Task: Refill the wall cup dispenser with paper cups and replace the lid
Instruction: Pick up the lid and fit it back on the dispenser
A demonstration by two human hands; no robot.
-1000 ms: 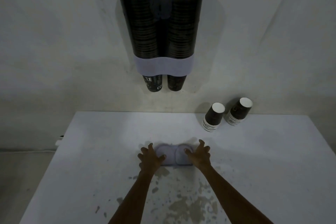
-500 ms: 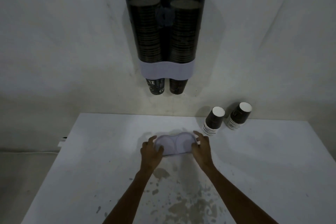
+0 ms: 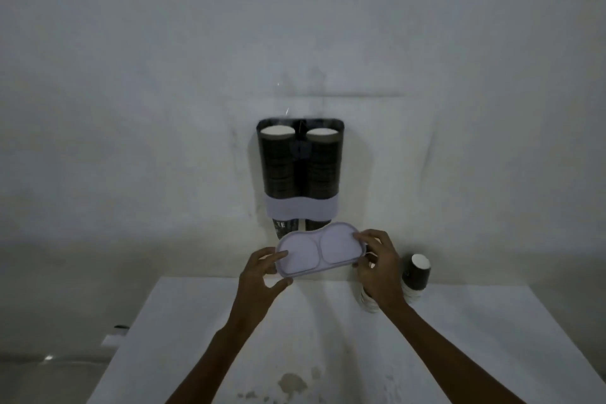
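The wall cup dispenser [image 3: 300,170] hangs on the wall with two tubes full of dark paper cups, white rims showing at its open top, and a pale lilac band near its bottom. The lilac double-lobed lid [image 3: 319,248] is in the air below the dispenser, tilted toward me. My left hand [image 3: 262,275] grips its left end and my right hand [image 3: 378,264] grips its right end. The lid hides the lowest cups poking out of the dispenser.
A white table [image 3: 459,354] stands against the wall, stained near its front middle. Two short stacks of spare paper cups [image 3: 416,277] lie on it at the back right, one partly behind my right wrist. A small white object sits by the table's left edge.
Both hands closed on the lid where it lay on the table and lifted it up in front of the dispenser's base. The view tilted upward.
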